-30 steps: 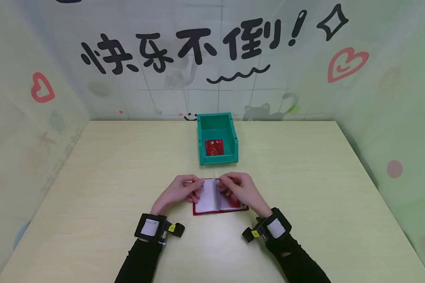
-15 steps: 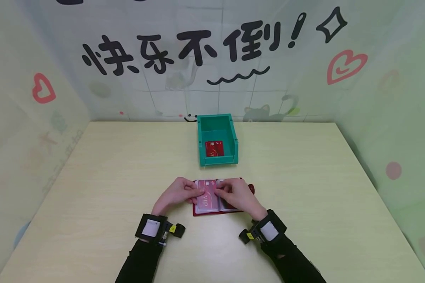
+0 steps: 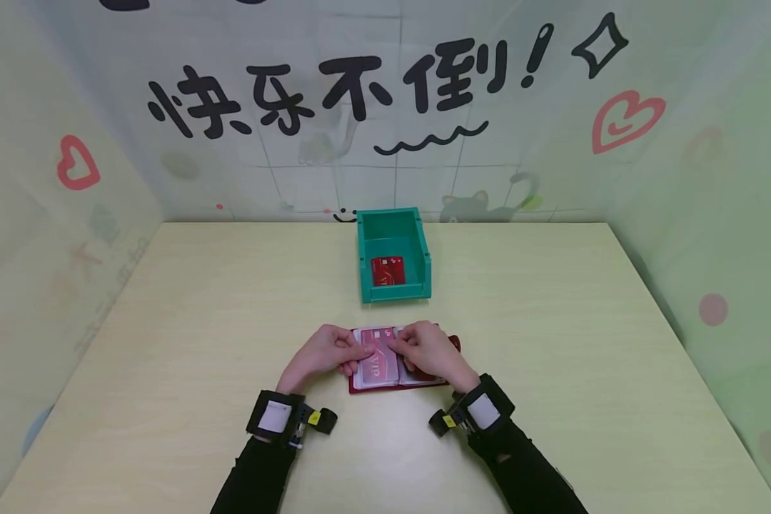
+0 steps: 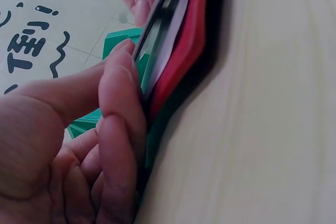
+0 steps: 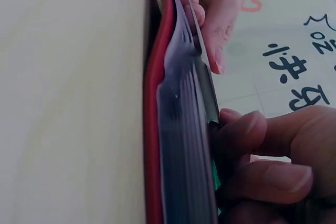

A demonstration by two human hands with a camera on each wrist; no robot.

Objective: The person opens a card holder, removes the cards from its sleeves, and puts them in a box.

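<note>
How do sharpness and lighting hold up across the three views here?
Head view: even, soft light, sharp, edges bowed by the wide lens. Left wrist view: left hand fills the near corner, slightly soft; card holder edge-on. Right wrist view: right hand and the holder's sleeves blurred, dim.

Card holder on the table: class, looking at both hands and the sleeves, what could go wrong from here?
1. The left hand and right hand both pinch the card holder at its clear sleeves, so a sleeve might tear or crease.
2. The pink VIP card sits in a sleeve; it may catch when pulled.
3. The green bin stands close ahead; a jerk might nudge it.
</note>
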